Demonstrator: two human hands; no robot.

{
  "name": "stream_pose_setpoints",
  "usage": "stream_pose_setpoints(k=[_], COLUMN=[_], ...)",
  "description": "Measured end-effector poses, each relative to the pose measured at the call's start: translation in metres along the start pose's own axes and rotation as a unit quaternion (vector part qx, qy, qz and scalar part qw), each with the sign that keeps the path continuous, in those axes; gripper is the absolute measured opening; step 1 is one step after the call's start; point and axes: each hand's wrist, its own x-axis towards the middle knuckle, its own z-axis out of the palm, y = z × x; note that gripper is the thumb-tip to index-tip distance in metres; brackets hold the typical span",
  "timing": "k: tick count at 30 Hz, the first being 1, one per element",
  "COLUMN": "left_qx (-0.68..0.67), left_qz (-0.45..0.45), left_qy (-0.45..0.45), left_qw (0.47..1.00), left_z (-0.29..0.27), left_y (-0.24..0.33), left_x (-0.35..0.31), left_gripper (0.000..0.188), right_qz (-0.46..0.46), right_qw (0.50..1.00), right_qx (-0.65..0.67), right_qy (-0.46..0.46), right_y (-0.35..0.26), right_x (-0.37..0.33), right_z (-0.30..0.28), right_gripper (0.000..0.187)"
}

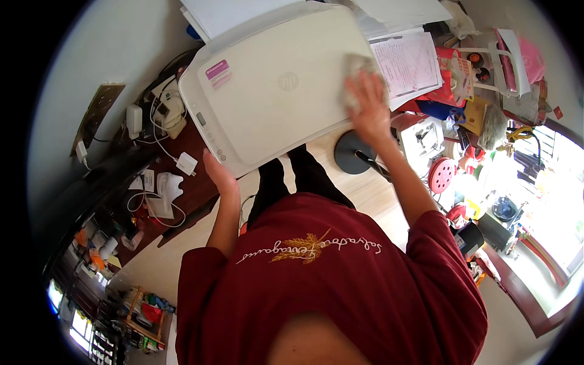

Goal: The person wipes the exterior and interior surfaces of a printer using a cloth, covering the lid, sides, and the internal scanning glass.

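Observation:
A white printer (274, 103) with a flat lid, a purple sticker and a small control panel at its left end fills the top middle of the view. My left hand (219, 174) grips its near left corner, with the fingers hidden beneath the edge. My right hand (368, 100) presses a greyish cloth (360, 62) against the right end of the lid. Motion blurs both that hand and the cloth, so the cloth's outline is unclear.
Printed papers (406, 64) lie right of the printer. At left, a dark red desk (191, 143) holds a white charger (186, 163) and tangled cables. Below the printer's right end is a round black base (354, 152). Bags and clutter crowd the right side.

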Motion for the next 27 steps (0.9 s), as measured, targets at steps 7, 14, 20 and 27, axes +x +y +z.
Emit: stream_pose_setpoints(k=[7,14,20,27], left_qx=[0.024,0.0,0.024,-0.002], left_qz=[0.039,0.019,0.037,0.035], left_qy=[0.011,0.009,0.016,0.027], left_qw=[0.999,1.0,0.999,0.999], left_z=[0.01,0.014,0.013,0.024], left_y=[0.003,0.011,0.008,0.019], left_x=[-0.002,-0.009,-0.007,-0.013], left_gripper=[0.038,0.036,0.035,0.033], right_qz=[0.017,0.091,-0.081,-0.129], right_qw=[0.994,0.981,0.975,0.971], right_qx=[0.093,0.153,0.183,0.19], right_qy=[0.059,0.076,0.098,0.061], right_y=[0.029,0.016,0.041,0.055], right_x=[0.014,-0.012,0.137,0.16], right_z=[-0.001,-0.005,0.011,0.006], right_gripper=[0.056,0.054,0.046,0.045])
